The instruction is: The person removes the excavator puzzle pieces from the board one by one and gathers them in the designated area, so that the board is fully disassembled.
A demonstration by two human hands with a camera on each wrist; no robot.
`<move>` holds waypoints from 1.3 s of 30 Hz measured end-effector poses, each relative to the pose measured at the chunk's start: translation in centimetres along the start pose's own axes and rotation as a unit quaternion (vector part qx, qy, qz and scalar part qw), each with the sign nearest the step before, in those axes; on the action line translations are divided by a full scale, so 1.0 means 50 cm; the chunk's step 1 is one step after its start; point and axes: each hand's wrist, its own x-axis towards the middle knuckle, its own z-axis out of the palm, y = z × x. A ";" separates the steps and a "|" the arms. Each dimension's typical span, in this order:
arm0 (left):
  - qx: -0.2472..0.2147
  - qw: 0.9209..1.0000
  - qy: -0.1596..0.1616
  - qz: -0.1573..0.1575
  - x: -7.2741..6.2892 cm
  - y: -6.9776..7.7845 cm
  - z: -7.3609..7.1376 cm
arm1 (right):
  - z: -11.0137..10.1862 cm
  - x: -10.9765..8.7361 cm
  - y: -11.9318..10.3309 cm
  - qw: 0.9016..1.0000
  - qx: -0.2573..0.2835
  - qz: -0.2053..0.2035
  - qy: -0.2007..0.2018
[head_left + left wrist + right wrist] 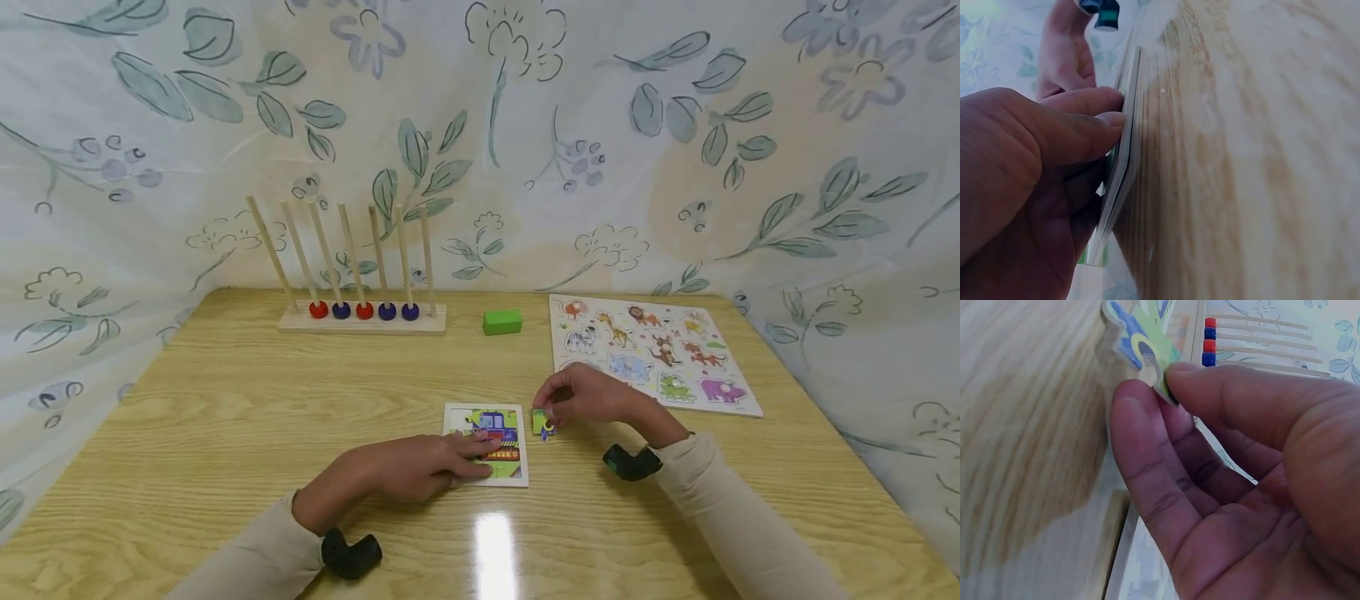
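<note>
A small jigsaw tray (457, 419) with a colourful vehicle picture lies on the table in front of me. Across its lower left part rests my left hand (412, 468), fingers stretched over the picture and hiding some of it. In the left wrist view the thumb and fingers touch the face of the tray, seen edge-on. Just right of the tray, my right hand (588, 396) pinches a green, blue and yellow jigsaw piece (541, 422) between thumb and fingers. The right wrist view shows this piece (1147, 337) at the fingertips, partly covered by the thumb.
An animal peg puzzle board (645, 354) lies at the back right, partly behind the right hand. A green block (502, 322) sits at the back middle. To its left stands a wooden rack (360, 327) with upright rods and red and blue beads. Patterned fabric (480, 167) hangs behind the table.
</note>
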 end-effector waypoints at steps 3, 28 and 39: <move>-0.001 1.000 -0.001 0.002 0.000 0.001 0.000 | -0.002 0.000 -0.001 1.000 -0.008 0.000 -0.002; 0.004 1.000 -0.005 0.014 -0.003 0.002 -0.009 | -0.017 0.009 -0.018 0.990 -0.128 -0.046 0.038; -0.007 1.000 -0.007 0.011 -0.001 -0.003 -0.005 | 0.009 0.037 -0.035 0.991 -0.115 -0.060 0.037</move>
